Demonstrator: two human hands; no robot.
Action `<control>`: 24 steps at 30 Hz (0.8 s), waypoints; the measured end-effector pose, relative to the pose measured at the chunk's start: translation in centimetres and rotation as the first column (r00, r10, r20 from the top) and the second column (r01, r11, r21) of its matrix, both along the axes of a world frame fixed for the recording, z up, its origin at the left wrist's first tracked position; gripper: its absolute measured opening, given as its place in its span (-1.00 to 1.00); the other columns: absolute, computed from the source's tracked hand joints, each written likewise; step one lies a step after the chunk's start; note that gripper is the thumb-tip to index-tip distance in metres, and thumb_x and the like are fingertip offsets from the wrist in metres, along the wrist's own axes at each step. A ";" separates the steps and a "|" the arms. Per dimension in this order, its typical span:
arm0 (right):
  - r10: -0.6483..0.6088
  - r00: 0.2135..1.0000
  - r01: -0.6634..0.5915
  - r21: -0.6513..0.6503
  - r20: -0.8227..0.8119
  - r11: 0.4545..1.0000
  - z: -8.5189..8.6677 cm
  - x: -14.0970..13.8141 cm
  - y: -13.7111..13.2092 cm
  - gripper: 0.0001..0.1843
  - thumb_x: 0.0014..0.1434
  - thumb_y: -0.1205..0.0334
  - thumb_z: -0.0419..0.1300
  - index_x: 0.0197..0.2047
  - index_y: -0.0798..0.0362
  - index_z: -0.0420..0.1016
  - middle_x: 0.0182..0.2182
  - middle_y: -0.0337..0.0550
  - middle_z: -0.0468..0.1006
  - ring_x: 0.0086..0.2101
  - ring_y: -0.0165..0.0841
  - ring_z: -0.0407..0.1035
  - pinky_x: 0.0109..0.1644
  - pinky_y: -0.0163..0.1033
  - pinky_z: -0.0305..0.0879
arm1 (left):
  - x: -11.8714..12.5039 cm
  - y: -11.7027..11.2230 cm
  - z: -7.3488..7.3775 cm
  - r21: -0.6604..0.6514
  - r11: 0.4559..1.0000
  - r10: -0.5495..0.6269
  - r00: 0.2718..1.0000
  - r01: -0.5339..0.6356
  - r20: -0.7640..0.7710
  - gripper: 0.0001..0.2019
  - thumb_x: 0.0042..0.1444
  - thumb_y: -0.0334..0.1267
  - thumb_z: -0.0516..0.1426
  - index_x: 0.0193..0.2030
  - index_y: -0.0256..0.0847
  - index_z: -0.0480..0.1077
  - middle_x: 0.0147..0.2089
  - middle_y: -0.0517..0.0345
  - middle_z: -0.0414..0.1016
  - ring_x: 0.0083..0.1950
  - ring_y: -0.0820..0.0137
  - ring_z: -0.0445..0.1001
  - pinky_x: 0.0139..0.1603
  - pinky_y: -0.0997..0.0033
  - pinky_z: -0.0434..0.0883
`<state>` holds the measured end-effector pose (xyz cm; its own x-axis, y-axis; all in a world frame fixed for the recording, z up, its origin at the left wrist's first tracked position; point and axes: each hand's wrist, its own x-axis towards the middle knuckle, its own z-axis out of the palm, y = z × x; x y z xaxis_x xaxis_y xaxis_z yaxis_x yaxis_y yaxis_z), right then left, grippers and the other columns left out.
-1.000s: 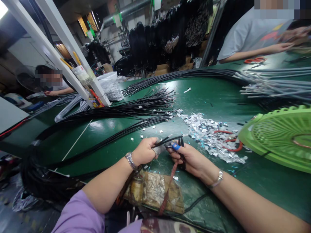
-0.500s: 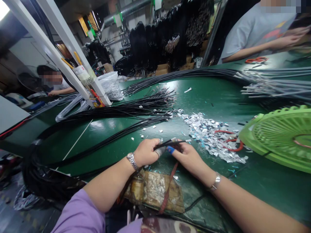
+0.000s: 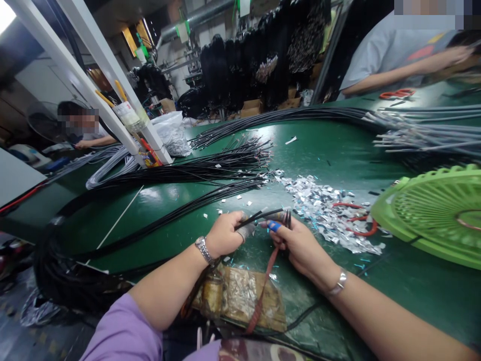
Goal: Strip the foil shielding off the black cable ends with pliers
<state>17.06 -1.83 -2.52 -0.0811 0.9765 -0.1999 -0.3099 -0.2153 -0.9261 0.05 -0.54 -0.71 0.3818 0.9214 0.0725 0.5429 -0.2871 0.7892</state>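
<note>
Just below the frame's centre, the left hand (image 3: 225, 234) is closed around thin black sheathed cables (image 3: 259, 216) whose free ends reach the right hand (image 3: 300, 245), which is clenched on a small dark-handled tool (image 3: 287, 219). The cables look light, limp and smooth, so a pinch close behind their tips likely steadies them best.

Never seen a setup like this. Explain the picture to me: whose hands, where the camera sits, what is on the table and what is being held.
No machine here: a person works with bare hands, and the single camera sits on their head, looking forward and down. The left hand grips the thin black cable near its end; the right hand, one fingertip wrapped in blue tape, holds a small dark-handled tool at the cable tip. On the green table lie long bundles of black cables, a pile of silver foil scraps and a light green plastic fan grille.
</note>
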 end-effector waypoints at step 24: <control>0.008 0.998 -0.013 -0.066 -0.066 0.998 0.1 -0.3 -0.1 -0.56 -0.40 0.21 0.48 -0.39 0.07 0.46 -0.69 -0.42 0.30 -0.67 -0.57 0.04 -0.67 -0.41 -0.16 | -0.2 0.1 0.0 0.015 0.999 -0.038 0.999 0.038 -0.011 -0.77 0.07 -0.16 0.08 -0.50 -0.24 0.24 -0.60 0.30 0.24 -0.55 0.54 0.14 -0.52 0.52 0.07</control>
